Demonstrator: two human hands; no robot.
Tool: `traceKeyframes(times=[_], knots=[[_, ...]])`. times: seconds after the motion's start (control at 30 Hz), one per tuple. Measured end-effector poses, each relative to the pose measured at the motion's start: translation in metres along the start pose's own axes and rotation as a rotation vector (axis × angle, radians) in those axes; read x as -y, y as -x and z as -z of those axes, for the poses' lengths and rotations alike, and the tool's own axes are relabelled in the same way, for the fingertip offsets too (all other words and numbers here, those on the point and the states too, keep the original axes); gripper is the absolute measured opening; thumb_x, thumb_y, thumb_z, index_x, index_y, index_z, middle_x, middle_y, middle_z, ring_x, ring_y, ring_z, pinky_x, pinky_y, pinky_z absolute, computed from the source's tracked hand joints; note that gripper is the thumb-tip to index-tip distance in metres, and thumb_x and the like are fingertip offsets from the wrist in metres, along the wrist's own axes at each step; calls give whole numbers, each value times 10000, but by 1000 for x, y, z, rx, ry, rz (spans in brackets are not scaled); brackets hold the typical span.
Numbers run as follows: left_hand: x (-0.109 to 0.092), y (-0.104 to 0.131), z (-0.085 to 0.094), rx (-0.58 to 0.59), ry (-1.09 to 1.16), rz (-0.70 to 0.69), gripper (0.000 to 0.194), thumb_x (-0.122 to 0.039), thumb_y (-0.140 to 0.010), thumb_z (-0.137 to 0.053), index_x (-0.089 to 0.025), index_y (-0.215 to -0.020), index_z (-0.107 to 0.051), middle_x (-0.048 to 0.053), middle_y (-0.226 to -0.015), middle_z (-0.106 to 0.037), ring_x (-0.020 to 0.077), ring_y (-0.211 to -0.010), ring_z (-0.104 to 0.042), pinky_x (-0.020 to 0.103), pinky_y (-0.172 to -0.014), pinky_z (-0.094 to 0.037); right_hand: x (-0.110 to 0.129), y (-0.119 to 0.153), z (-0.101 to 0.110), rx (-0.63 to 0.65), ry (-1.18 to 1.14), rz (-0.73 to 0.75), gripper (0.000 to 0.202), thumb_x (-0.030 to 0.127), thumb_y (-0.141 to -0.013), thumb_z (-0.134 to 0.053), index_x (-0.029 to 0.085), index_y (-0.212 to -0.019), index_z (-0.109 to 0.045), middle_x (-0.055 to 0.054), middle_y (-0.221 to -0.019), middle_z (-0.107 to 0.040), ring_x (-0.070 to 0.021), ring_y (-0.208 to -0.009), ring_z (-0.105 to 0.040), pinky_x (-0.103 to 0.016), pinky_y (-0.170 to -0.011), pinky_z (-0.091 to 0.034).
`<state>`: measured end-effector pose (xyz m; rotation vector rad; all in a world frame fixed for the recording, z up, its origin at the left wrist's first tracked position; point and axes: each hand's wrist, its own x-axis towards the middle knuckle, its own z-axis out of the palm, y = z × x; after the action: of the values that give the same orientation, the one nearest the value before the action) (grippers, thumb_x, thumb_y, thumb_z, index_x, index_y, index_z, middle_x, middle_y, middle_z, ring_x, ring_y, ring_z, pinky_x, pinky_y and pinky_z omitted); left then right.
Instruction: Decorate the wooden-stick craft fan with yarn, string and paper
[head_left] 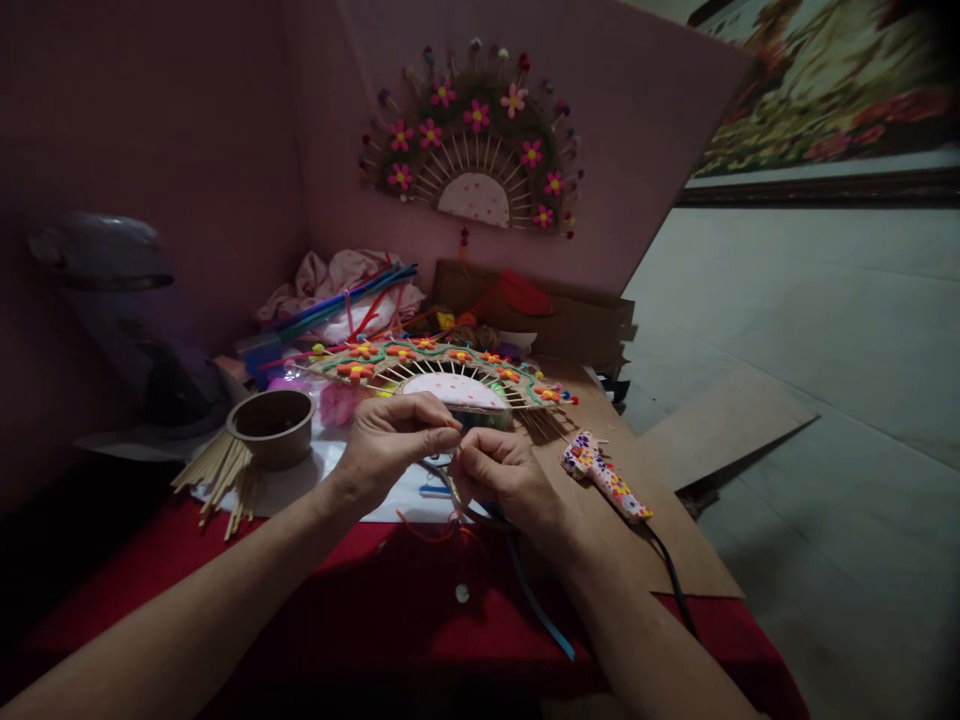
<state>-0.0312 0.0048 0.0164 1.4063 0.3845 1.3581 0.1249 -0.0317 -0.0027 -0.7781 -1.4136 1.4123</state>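
My left hand (394, 440) is closed, thumb and forefinger pinched together with a trace of orange at the tips. Close against it, my right hand (510, 480) is also closed in a pinch; what its fingers hold is too small to make out. Loops of thin orange thread (427, 538) show below both hands, above the red cloth. A small white round piece (462, 594) is lower down. Scissors (448, 482) are partly hidden behind my right fingers. Just beyond my hands is a fan-shaped craft piece (457, 392) with orange flowers and a pale dotted half-circle.
A round brown pot (271, 428) stands at left beside wooden sticks (221, 480). On cardboard (675, 545) at right lies a flower-patterned glue gun (607, 475) with a black cord. A blue strip (541, 605) hangs in front. Another fan (480, 150) is on the pink panel behind.
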Motion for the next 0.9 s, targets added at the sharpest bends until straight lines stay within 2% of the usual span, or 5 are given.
traceKeyframes(times=[0.17, 0.27, 0.43, 0.7, 0.9], knots=[[-1, 0, -1, 26, 11, 30, 93, -105, -607, -786, -173, -621, -723, 11, -637, -655, 107, -632, -589, 203, -588, -478, -1, 1, -1, 29, 33, -36, 395, 533, -818, -599, 161, -690, -564, 30, -499, -564, -49, -384, -385, -187, -394, -228], [-1, 1, -2, -7, 34, 76, 90, -122, -601, -794, -175, -634, -729, 10, -656, -669, 98, -604, -586, 191, -555, -471, -2, 0, -1, -22, 46, -5, 387, 532, -809, -610, 160, -711, -579, 39, -492, -544, -52, -390, -393, -187, -402, -247], [2, 4, -4, -47, 64, 190, 145, -177, -606, -805, -189, -744, -759, 21, -649, -692, 96, -562, -588, 180, -512, -447, -2, -2, 1, -101, 16, 58, 361, 492, -794, -646, 153, -692, -579, 45, -482, -523, -41, -382, -338, -185, -385, -201], [3, 4, -3, -67, 15, 127, 66, -187, -629, -795, -180, -680, -754, 12, -659, -670, 68, -534, -540, 166, -485, -422, -1, -3, 1, -76, 61, 41, 377, 516, -799, -629, 155, -697, -588, 44, -480, -520, -43, -380, -349, -185, -386, -222], [4, 3, -3, -76, 29, 123, 114, -209, -626, -806, -188, -727, -757, 15, -661, -680, 74, -521, -546, 179, -488, -435, -2, -3, 0, -48, 71, 43, 382, 522, -826, -594, 160, -705, -574, 46, -489, -524, -43, -378, -350, -188, -386, -226]])
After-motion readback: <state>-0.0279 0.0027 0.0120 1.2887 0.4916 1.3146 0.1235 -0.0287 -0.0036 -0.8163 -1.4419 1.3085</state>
